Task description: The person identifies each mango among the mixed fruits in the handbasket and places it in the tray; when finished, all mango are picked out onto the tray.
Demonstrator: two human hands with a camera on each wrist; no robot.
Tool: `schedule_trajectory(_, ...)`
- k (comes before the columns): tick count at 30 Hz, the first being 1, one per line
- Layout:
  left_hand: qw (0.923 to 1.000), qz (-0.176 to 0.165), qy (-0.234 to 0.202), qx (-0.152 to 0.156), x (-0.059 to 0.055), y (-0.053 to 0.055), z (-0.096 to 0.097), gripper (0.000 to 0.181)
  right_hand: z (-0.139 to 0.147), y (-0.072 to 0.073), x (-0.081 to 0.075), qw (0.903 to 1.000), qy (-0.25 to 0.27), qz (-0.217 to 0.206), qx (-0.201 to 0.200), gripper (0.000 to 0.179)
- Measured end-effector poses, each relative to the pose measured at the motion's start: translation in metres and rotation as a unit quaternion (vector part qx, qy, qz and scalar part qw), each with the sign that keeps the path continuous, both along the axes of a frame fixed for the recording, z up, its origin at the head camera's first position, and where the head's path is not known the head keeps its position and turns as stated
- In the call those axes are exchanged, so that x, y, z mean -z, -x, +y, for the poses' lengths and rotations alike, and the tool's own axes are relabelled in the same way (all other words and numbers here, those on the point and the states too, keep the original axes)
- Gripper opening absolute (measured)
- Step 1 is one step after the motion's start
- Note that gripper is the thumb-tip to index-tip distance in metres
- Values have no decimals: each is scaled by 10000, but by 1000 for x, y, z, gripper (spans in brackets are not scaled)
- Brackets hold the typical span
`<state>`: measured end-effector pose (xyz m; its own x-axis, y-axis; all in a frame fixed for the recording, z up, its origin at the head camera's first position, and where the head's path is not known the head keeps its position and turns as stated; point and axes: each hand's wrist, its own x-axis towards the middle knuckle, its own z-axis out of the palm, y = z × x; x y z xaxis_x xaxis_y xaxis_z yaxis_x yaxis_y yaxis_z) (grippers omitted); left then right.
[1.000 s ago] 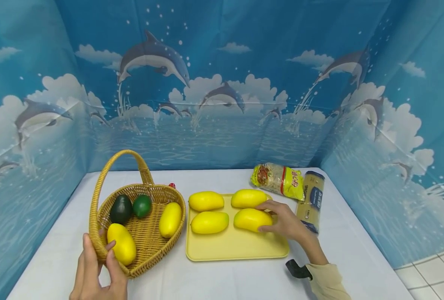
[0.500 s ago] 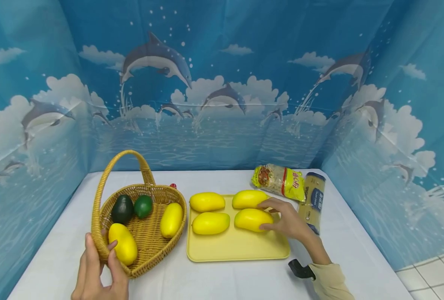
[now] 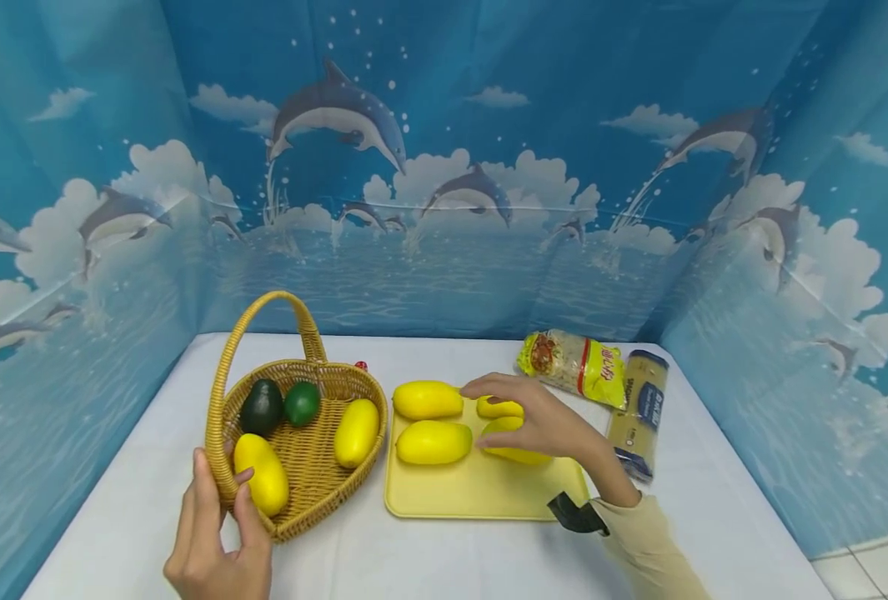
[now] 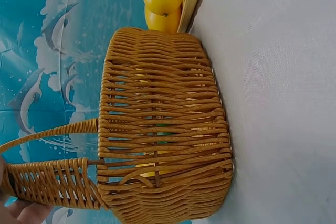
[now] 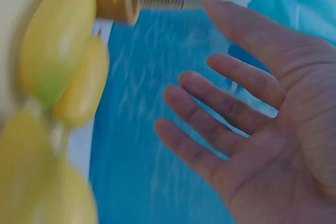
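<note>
My left hand [image 3: 222, 533] grips the near end of the wicker basket's handle [image 3: 222, 400]; in the left wrist view, fingers [image 4: 32, 212] curl at this handle. Inside the basket [image 3: 304, 483] lie two yellow mangoes [image 3: 357, 433], a dark avocado [image 3: 261, 407] and a round green fruit [image 3: 302, 403]. My right hand [image 3: 537, 417] hovers over the yellow tray [image 3: 474, 496], partly hiding its two right-hand mangoes [image 3: 522, 456]. Its fingers are spread, and the palm [image 5: 283, 156] is bare in the right wrist view. Two more mangoes [image 3: 433, 442] sit on the tray's left side.
A bag of dry food [image 3: 573, 367] and a spaghetti pack [image 3: 639, 412] lie at the table's back right. Something small and red [image 3: 361, 366] shows behind the basket. A dolphin-print curtain [image 3: 444, 267] encloses the white table [image 3: 353, 558] at the back and sides.
My right hand has come away from the near right mango and moved left and up over the tray. The left hand stays on the basket handle. The head view has shifted slightly.
</note>
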<state>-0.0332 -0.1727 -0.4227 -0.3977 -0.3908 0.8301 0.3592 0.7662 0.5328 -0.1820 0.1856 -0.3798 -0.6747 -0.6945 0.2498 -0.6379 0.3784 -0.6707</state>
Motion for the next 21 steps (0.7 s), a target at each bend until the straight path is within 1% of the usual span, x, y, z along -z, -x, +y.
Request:
schedule_trajectory(3,10000,54,-12,24,2,2,-1,70,-36,2,-15,9981,193,14,-582,55)
schedule_trajectory(5,10000,-58,-2,22,4,3,-3,79,-60,5,-23,9946,306,115,-986,53)
schedule_trajectory(7,9999,-143,12,19,5,4,-4,86,-83,7,-30,9898,378,123,-1368,51)
schedule_trajectory(9,9997,-255,33,21,6,4,-5,90,-106,10,-36,9845,362,134,-1711,51)
schedule_trajectory(11,9996,-296,37,8,6,4,-6,90,-127,14,-40,9797,238,125,-1985,51)
schedule_trajectory(13,9995,-302,41,-17,6,4,-7,89,-148,20,-42,9764,54,54,-2160,51)
schedule_trajectory(16,9995,-308,39,-46,5,3,-8,88,-175,29,-41,9710,-195,-211,-2374,53)
schedule_trajectory(21,9998,-170,28,37,3,2,-7,84,-213,43,-33,9588,-372,-708,-2727,56)
